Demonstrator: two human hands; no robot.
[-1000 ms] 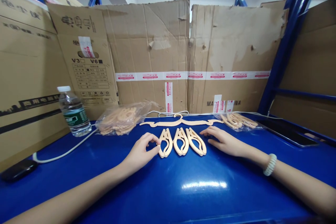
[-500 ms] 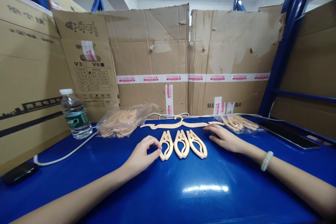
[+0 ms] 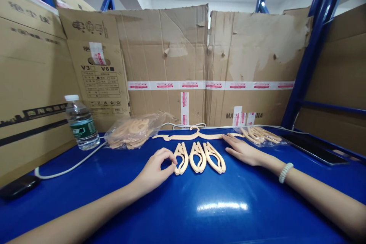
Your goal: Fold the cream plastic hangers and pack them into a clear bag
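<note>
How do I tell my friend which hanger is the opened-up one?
Find the tall cardboard at the back of the blue table. In front of it, just behind the row of three folded hangers, lies the open hanger. It stretches out wide sideways, while those three are narrow, closed loops.

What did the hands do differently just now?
The right hand moved forward, so its fingers now cover part of the right side of the open hanger; no grip shows. The left hand stayed by the leftmost folded hanger. The hangers stayed put.
</note>
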